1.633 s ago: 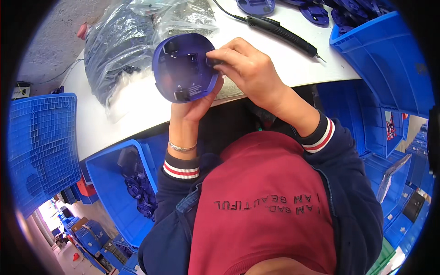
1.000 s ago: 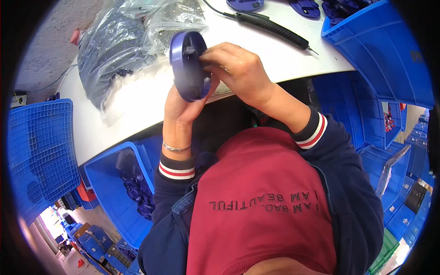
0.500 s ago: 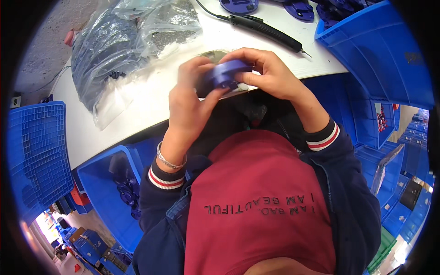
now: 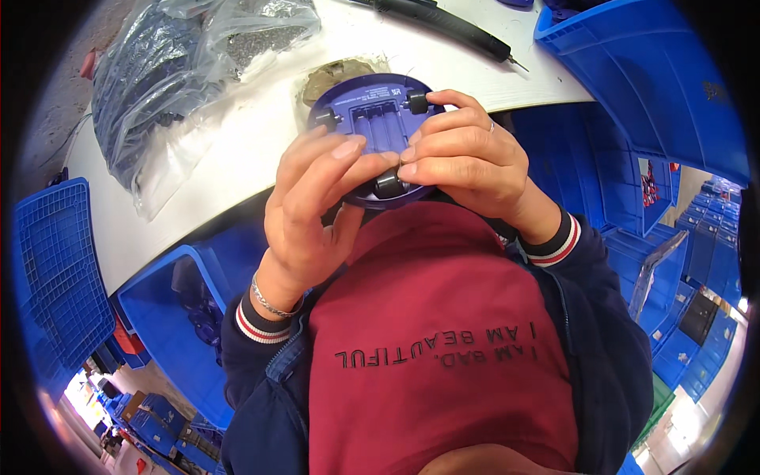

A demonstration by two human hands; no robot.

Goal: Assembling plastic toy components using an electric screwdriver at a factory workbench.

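Note:
Between my hands is a round purple plastic base (image 4: pixel 381 131) with black wheels and a rectangular battery compartment, its underside facing up. It is tilted at the table's near edge, in front of my chest. My left hand (image 4: pixel 317 186) holds its near left rim, the thumb under it and the fingers over the top. My right hand (image 4: pixel 475 158) grips the right side, with fingertips meeting the left ones beside the near black wheel (image 4: pixel 389 184). Whether a small part sits between those fingertips I cannot make out. Behind the base, an olive-coloured lump (image 4: pixel 336 77) lies on the table.
A black electric screwdriver (image 4: pixel 451 28) lies at the back of the white table (image 4: pixel 237 150). Clear plastic bags (image 4: pixel 170 79) with dark contents are at the back left. Blue crates stand left (image 4: pixel 59 277) and right (image 4: pixel 633 79); one below the table (image 4: pixel 170 317) holds purple parts.
The purple base has turned from edge-on to show its wheeled underside. Both hands have come nearer to my body, and their fingertips have drawn together at the near wheel.

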